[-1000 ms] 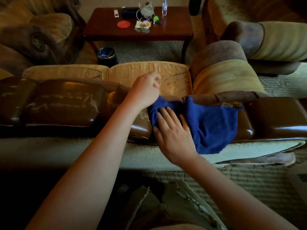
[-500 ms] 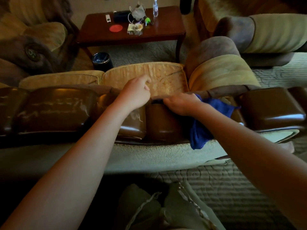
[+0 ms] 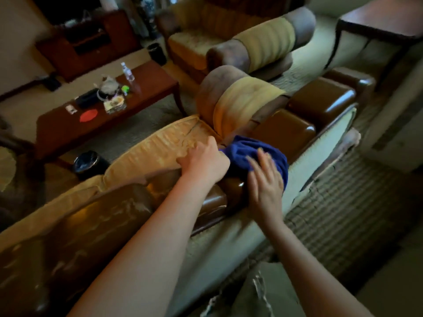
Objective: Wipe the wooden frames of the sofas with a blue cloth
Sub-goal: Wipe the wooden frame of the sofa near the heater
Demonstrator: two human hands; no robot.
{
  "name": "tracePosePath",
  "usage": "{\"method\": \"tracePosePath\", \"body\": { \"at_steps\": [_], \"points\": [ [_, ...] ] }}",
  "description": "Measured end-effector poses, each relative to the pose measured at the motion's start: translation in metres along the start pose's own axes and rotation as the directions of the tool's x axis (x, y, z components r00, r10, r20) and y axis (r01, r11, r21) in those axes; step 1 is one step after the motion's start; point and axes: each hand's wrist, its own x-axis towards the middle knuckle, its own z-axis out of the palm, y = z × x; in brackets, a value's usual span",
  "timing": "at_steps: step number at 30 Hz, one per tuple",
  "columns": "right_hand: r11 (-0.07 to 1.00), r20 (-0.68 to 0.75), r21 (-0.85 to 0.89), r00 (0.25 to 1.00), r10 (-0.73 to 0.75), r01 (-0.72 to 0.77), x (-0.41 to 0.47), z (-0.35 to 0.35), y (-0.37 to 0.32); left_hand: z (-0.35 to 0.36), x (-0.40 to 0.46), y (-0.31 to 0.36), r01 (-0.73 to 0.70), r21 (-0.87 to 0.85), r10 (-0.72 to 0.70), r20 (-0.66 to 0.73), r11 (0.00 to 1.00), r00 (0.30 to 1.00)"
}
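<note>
The person leans over the back of a sofa whose top rail is a glossy brown wooden frame (image 3: 283, 131) made of rounded blocks. A crumpled blue cloth (image 3: 249, 152) lies on this frame, near the end of the sofa where the padded armrest with a yellow fabric cover (image 3: 242, 101) rises. The right hand (image 3: 266, 181) rests flat on the near side of the cloth, its fingers (image 3: 263, 159) straight and spread, pressing the cloth against the wood. The left hand (image 3: 203, 159) is just beside the cloth on its left. Its fingers are bent and they seem to hold the edge of the yellow seat cushion (image 3: 160, 147), but I cannot tell this for sure, because the picture is blurred there.

Beyond the sofa stands a low, dark red wooden worktop (image 3: 146, 88). On it are a clear plastic bottle (image 3: 127, 72) near the far edge and a red round coaster (image 3: 88, 116) near the near edge. A dark round bin (image 3: 88, 161) stands on the carpet between the sofa and the worktop.
</note>
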Motion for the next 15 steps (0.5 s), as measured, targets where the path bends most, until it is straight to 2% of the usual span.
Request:
{"method": "tracePosePath", "body": {
  "at_steps": [2, 4, 6, 8, 10, 12, 13, 15],
  "points": [
    [0.974, -0.130, 0.126, 0.970, 0.206, -0.190, 0.007, 0.010, -0.005, 0.000, -0.002, 0.002, -0.041, 0.011, 0.042, -0.072, 0.999, 0.997],
    [0.891, -0.151, 0.325, 0.913, 0.379, -0.317, -0.006, 0.018, -0.029, -0.001, -0.001, 0.001, -0.060, -0.044, 0.054, -0.127, 0.997, 0.990],
    [0.802, -0.101, 0.484, 0.888, 0.449, -0.351, -0.039, 0.023, -0.071, -0.003, -0.001, -0.003, -0.072, -0.146, 0.043, -0.192, 0.987, 0.981],
    [0.727, -0.043, 0.602, 0.897, 0.441, -0.329, -0.082, 0.028, -0.110, -0.003, 0.000, -0.004, -0.088, -0.201, 0.035, -0.251, 0.976, 0.967],
    [0.717, -0.050, 0.637, 0.912, 0.406, -0.284, -0.104, 0.031, -0.121, -0.002, 0.000, -0.002, -0.114, -0.199, 0.058, -0.266, 0.973, 0.962],
    [0.771, -0.060, 0.567, 0.919, 0.391, -0.290, -0.087, 0.028, -0.099, -0.002, 0.000, 0.001, -0.133, -0.177, 0.079, -0.285, 0.975, 0.955],
    [0.792, -0.076, 0.520, 0.907, 0.415, -0.319, -0.071, 0.026, -0.083, -0.002, 0.000, 0.002, -0.139, -0.171, 0.083, -0.299, 0.975, 0.951],
    [0.736, -0.075, 0.517, 0.833, 0.548, -0.437, -0.037, 0.019, -0.054, -0.003, 0.000, 0.001, -0.152, -0.175, 0.089, -0.322, 0.973, 0.943]
  ]
}}
